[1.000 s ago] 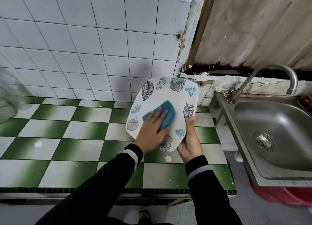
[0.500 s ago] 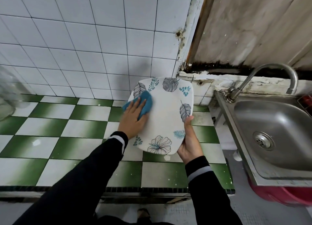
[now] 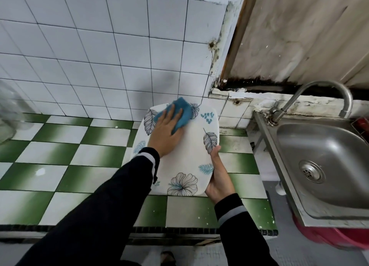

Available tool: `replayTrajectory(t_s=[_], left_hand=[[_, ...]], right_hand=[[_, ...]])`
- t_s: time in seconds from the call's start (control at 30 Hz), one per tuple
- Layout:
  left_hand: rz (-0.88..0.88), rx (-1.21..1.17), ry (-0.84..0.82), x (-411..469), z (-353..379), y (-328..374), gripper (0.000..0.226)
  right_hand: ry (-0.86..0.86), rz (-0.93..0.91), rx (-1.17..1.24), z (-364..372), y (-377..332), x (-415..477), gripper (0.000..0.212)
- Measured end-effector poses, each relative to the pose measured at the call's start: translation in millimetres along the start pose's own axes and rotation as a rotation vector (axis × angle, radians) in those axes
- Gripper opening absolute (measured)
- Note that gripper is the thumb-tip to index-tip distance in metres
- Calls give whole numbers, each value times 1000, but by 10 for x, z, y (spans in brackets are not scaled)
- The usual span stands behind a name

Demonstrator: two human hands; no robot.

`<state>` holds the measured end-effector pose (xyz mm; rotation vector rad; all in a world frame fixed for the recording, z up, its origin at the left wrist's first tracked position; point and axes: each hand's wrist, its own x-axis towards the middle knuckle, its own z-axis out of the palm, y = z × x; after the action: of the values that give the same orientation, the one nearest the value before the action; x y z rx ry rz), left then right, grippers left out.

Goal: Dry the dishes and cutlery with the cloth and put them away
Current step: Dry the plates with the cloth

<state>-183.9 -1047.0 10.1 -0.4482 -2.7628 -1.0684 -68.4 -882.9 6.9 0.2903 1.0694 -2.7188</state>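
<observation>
Left of the steel sink [image 3: 327, 165], over the green-and-white tiled bench [image 3: 60, 151], the right hand [image 3: 218, 177] grips a white leaf-patterned plate [image 3: 187, 155] by its near edge; the left hand [image 3: 165, 131], fingers flat, presses a blue cloth [image 3: 182, 113] to its far rim; this looks like the drying step; turning the plate to wipe its back probably comes next.

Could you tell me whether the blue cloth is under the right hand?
No, the left hand presses the blue cloth on the plate; the right hand grips the plate's lower edge.
</observation>
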Motion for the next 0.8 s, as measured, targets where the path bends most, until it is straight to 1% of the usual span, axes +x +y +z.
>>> replayTrajectory(t_s=[0.07,0.17,0.23,0.33,0.4,0.43,0.5,0.57,0.6,0.63,0.73,0.8], left_hand=[[-101,11,10,-14,7,-113,70],[-142,-54,-36,-210,120,-78,70],[-80,-97,-70,-376,227,28,69],[112,-108,-93,-508,292,290,69],[221,-75,-84,-416,252,390,66],[241,-53,-72,-322,216,408,67],[185,-27,-25,-105,138,376,70],[46,-31,-13,28,75,323,72],[11,-36,-24,38,68,310,72],[22,-34,-37,0,71,317,71],[235,-18,-92,-296,178,372,65],[330,-61,-145,-571,291,396,60]], right_hand=[[17,-9,-5,3,-47,-18,95],[14,-34,-15,44,-75,4,105],[16,-30,-17,26,-57,40,104],[-2,-5,-56,-21,-38,97,98],[-5,11,-95,-10,-43,96,98],[-3,14,-114,1,-47,80,100],[-20,16,-152,49,-49,37,103],[-11,8,-191,82,-46,-15,106],[-4,5,-202,90,-43,-37,106],[0,-6,-200,95,-46,-51,106],[31,-38,-170,55,-75,-46,100],[46,-51,-122,-5,-89,-11,93]])
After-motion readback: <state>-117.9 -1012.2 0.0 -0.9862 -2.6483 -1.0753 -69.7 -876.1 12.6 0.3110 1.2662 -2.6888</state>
